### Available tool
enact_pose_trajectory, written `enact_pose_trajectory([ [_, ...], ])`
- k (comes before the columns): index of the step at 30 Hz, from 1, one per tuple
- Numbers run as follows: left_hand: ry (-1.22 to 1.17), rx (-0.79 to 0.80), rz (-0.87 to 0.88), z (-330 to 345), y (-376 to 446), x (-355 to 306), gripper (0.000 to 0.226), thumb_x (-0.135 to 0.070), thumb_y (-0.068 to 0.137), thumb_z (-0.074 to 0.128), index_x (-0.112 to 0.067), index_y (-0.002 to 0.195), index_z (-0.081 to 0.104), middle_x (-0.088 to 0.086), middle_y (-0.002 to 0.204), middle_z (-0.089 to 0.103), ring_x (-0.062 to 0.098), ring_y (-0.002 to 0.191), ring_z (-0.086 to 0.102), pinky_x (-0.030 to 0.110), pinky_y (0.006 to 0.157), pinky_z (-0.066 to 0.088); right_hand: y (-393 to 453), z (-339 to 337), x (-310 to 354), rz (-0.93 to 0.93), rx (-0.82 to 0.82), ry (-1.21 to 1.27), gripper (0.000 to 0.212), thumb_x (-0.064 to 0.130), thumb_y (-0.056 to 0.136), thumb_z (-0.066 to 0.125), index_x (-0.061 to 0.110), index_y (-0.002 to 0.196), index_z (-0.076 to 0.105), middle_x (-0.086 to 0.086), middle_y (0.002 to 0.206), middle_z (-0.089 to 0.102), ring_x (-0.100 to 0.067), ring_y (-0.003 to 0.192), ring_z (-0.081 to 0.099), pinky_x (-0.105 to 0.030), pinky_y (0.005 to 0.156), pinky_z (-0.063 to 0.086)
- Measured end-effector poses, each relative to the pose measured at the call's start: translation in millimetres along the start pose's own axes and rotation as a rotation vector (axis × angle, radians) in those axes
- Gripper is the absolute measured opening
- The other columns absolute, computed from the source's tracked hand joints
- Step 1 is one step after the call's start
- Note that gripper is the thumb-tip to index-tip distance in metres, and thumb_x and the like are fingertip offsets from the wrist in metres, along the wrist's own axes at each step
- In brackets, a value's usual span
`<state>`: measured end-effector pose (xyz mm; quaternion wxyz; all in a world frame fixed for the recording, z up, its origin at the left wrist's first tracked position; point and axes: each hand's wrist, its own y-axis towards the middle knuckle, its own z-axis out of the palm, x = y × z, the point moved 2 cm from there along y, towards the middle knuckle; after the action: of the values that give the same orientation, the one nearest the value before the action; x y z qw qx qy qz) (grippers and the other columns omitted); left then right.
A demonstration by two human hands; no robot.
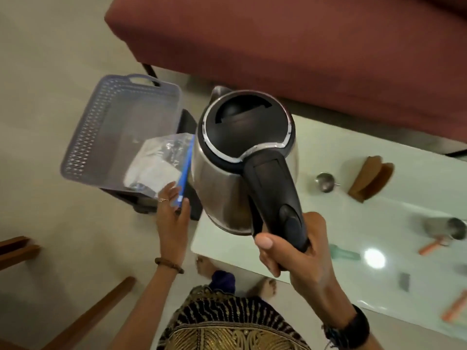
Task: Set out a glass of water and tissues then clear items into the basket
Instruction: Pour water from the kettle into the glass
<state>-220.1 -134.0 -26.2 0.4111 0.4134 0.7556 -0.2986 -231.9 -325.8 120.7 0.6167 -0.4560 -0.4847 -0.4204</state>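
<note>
My right hand (298,251) grips the black handle of a steel electric kettle (242,157), held in the air over the left end of the white table (278,248). My left hand (174,213) pinches the blue-edged corner of a clear plastic pack of tissues (156,165). The pack hangs over the near end of a grey-lilac plastic basket (101,127), which sits on a dark stool to the table's left. A steel glass (454,231) lies at the table's right side.
A maroon sofa (303,46) runs behind the table. On the table lie a small steel funnel-like cup (324,181), a brown wooden holder (371,181), orange and green small items and a grey piece. Wooden furniture legs (96,314) stand at the lower left.
</note>
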Motion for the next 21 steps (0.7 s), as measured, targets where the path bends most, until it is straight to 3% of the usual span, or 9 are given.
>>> enact_pose_trajectory([
  [2, 0.027, 0.16, 0.014, 34.0, -22.3, -5.2, 0.031, -0.005, 0.09, 0.052, -0.004, 0.121, 0.05, 0.014, 0.118, 0.059, 0.023, 0.106, 0.057, 0.037, 0.095, 0.047, -18.5, -30.4, -0.9, 0.057, -0.063, -0.049, 0.054, 0.067, 0.06, 0.069, 0.02, 0.044, 0.049, 0.005, 0.035, 0.041, -0.01, 0.032, 0.041, -0.022, 0.039, 0.036],
  [6, 0.0, 0.376, 0.048, 82.1, -44.3, -14.0, 0.038, -0.007, 0.091, 0.053, -0.007, 0.128, 0.046, 0.008, 0.125, 0.056, 0.018, 0.11, 0.054, 0.031, 0.094, 0.045, -45.6, -78.7, -10.6, 0.106, -0.191, -0.096, 0.04, 0.052, 0.062, 0.07, 0.025, 0.04, 0.049, 0.003, 0.033, 0.04, -0.014, 0.031, 0.039, -0.017, 0.038, 0.032],
  [10, -0.017, 0.47, -0.066, 118.1, -42.9, -15.0, 0.035, -0.007, 0.091, 0.051, -0.01, 0.126, 0.049, 0.005, 0.125, 0.052, 0.026, 0.107, 0.054, 0.029, 0.089, 0.044, -65.8, -113.1, -27.0, 0.172, -0.235, -0.106, 0.036, 0.045, 0.065, 0.065, 0.027, 0.036, 0.052, 0.002, 0.029, 0.042, -0.013, 0.029, 0.04, -0.013, 0.038, 0.033],
  [14, 0.006, 0.504, -0.177, 155.8, -29.2, -9.3, 0.039, -0.018, 0.094, 0.049, -0.011, 0.133, 0.047, 0.013, 0.138, 0.045, 0.032, 0.119, 0.05, 0.041, 0.098, 0.047, -76.7, -137.7, -47.1, 0.287, -0.221, -0.154, 0.042, 0.048, 0.064, 0.064, 0.021, 0.036, 0.05, 0.0, 0.029, 0.041, -0.012, 0.029, 0.039, -0.014, 0.038, 0.033],
  [16, -0.004, 0.522, -0.263, 174.2, -20.7, -8.1, 0.044, -0.024, 0.094, 0.05, -0.014, 0.136, 0.043, 0.014, 0.14, 0.042, 0.032, 0.109, 0.056, 0.033, 0.079, 0.054, -78.3, -146.8, -56.2, 0.342, -0.205, -0.177, 0.041, 0.05, 0.063, 0.064, 0.019, 0.039, 0.052, -0.001, 0.03, 0.041, -0.011, 0.028, 0.039, -0.013, 0.037, 0.034],
  [18, 0.05, 0.569, -0.261, 189.7, -14.6, -6.5, 0.046, -0.022, 0.094, 0.051, -0.017, 0.138, 0.041, 0.013, 0.139, 0.045, 0.03, 0.09, 0.06, 0.019, 0.057, 0.053, -78.4, -152.5, -63.2, 0.385, -0.178, -0.214, 0.036, 0.052, 0.062, 0.064, 0.022, 0.042, 0.056, -0.001, 0.031, 0.042, -0.01, 0.027, 0.039, -0.012, 0.037, 0.034],
  [21, 0.132, 0.55, -0.227, 200.3, -8.5, -1.3, 0.047, -0.003, 0.089, 0.044, -0.016, 0.134, 0.046, 0.015, 0.131, 0.053, 0.021, 0.063, 0.058, 0.01, 0.047, 0.049, -76.7, -156.9, -73.2, 0.428, -0.131, -0.264, 0.035, 0.055, 0.062, 0.063, 0.027, 0.042, 0.057, 0.0, 0.03, 0.042, -0.01, 0.027, 0.04, -0.013, 0.038, 0.036],
])
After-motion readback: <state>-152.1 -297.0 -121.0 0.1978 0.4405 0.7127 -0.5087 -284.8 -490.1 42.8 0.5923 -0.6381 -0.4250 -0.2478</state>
